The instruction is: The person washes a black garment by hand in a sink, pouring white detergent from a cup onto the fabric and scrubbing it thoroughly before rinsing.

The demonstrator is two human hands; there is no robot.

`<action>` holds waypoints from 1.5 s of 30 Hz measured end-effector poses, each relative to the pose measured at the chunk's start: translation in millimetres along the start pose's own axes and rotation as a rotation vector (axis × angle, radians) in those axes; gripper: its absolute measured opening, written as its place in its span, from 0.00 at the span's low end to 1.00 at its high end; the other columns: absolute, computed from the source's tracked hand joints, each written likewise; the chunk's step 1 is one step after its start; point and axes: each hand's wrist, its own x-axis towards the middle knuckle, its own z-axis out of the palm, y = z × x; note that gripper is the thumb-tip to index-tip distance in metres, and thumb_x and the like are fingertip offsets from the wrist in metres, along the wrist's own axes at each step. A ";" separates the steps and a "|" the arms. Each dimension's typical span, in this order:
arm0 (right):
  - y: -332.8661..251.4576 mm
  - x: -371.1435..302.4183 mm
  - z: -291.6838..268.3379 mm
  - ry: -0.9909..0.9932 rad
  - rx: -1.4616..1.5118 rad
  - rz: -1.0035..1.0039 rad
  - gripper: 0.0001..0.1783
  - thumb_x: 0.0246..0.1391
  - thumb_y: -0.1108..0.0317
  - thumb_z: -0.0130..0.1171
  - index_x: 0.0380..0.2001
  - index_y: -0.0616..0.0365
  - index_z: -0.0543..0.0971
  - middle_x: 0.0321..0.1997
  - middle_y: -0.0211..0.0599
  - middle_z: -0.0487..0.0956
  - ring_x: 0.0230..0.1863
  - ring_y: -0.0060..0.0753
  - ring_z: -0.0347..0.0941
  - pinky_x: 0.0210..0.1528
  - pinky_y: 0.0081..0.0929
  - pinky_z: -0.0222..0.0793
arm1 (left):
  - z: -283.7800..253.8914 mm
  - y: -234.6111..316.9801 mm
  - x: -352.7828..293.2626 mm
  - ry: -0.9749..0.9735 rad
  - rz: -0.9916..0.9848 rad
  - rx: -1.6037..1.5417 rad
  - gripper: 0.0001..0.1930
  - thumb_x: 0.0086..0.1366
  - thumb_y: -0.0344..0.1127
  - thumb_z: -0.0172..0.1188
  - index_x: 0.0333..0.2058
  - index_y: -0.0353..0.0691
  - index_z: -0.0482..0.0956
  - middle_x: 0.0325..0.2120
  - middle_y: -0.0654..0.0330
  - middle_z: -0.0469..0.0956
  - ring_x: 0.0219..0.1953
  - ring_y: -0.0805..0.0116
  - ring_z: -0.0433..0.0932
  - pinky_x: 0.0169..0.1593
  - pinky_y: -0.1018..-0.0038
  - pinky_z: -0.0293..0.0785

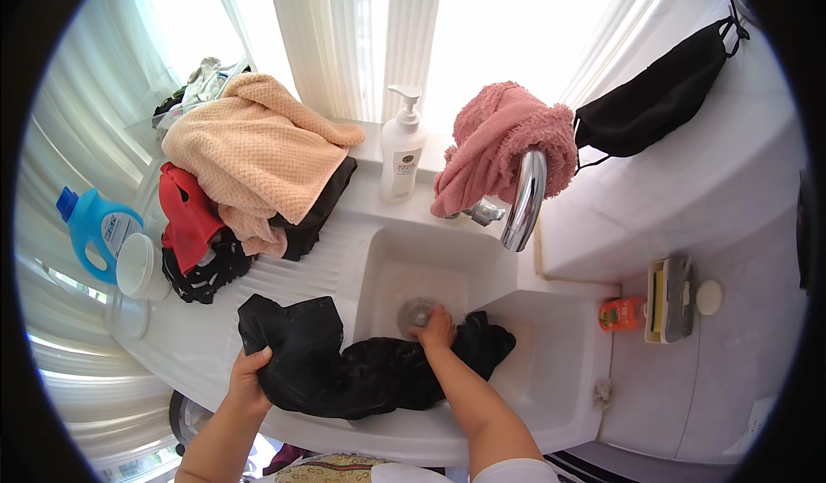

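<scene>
A wet-looking black garment [370, 375] stretches from the ribbed washboard area on the left across the front of the white sink [508, 285]. My left hand [250, 380] grips its left end, thumb on top and the other fingers hidden below. My right forearm crosses over the cloth. Past it, my right hand [437, 328] reaches down into the basin with curled fingers at the round drain [417, 311]. What those fingertips pinch, if anything, is hidden. The garment's right end lies bunched beside my right wrist.
A chrome faucet [527, 203] with a pink towel [508, 135] draped over it overhangs the basin. Behind stands a white pump bottle [401, 152]. Left are a peach towel [262, 143], red cloth [185, 216], white tub [140, 268] and blue detergent bottle [101, 229]. A black mask [658, 100] hangs right.
</scene>
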 end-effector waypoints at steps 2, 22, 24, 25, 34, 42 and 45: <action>7.5 -1.4 8.7 -0.063 0.027 0.000 0.36 0.36 0.55 0.77 0.49 0.53 0.73 0.55 0.46 0.72 0.59 0.55 0.66 0.58 0.48 0.64 | 2.3 -4.5 5.7 -0.007 0.054 0.062 0.28 0.58 0.26 0.62 0.58 0.34 0.67 0.52 0.50 0.75 0.54 0.53 0.76 0.60 0.58 0.72; -22.8 5.4 -24.4 -0.652 -0.638 -0.327 0.33 0.65 0.43 0.43 0.68 0.44 0.61 0.76 0.42 0.50 0.75 0.50 0.47 0.69 0.60 0.46 | 26.0 -13.8 37.0 0.023 0.139 0.177 0.27 0.57 0.20 0.62 0.56 0.38 0.66 0.50 0.52 0.75 0.51 0.55 0.77 0.57 0.60 0.75; -39.1 1.1 -20.9 -0.666 -0.309 -0.274 0.35 0.65 0.42 0.44 0.69 0.47 0.60 0.75 0.44 0.53 0.74 0.48 0.49 0.71 0.52 0.48 | 23.0 -14.4 37.3 0.045 0.213 0.198 0.28 0.57 0.19 0.61 0.56 0.39 0.66 0.50 0.52 0.75 0.51 0.56 0.78 0.57 0.60 0.75; -27.7 5.7 -9.5 -0.585 -0.022 -0.254 0.36 0.65 0.42 0.44 0.69 0.49 0.60 0.74 0.45 0.55 0.73 0.47 0.51 0.71 0.48 0.48 | 30.9 -12.4 35.1 0.027 0.259 0.219 0.29 0.56 0.18 0.62 0.56 0.39 0.65 0.49 0.53 0.75 0.50 0.58 0.78 0.56 0.61 0.74; -200.3 -93.1 -64.0 -0.299 1.063 -0.577 0.41 0.66 0.41 0.45 0.71 0.59 0.54 0.71 0.47 0.60 0.73 0.33 0.52 0.72 0.31 0.46 | 11.8 75.0 14.5 -0.214 0.557 0.610 0.30 0.50 0.17 0.65 0.54 0.39 0.70 0.48 0.57 0.77 0.52 0.64 0.75 0.59 0.67 0.69; -196.7 -144.3 -26.1 -0.257 0.287 -0.929 0.24 0.51 0.44 0.62 0.35 0.56 0.77 0.43 0.40 0.75 0.50 0.47 0.69 0.63 0.48 0.54 | -52.4 59.6 20.1 -0.288 0.783 1.149 0.23 0.62 0.45 0.63 0.52 0.41 0.74 0.56 0.51 0.69 0.59 0.58 0.68 0.64 0.64 0.59; -173.5 -151.5 -11.4 0.073 0.130 -1.189 0.16 0.48 0.53 0.63 0.31 0.53 0.76 0.39 0.38 0.74 0.45 0.45 0.69 0.55 0.47 0.59 | -63.7 14.2 37.7 -0.233 0.985 1.517 0.15 0.62 0.44 0.61 0.42 0.42 0.82 0.53 0.52 0.72 0.58 0.52 0.68 0.63 0.56 0.57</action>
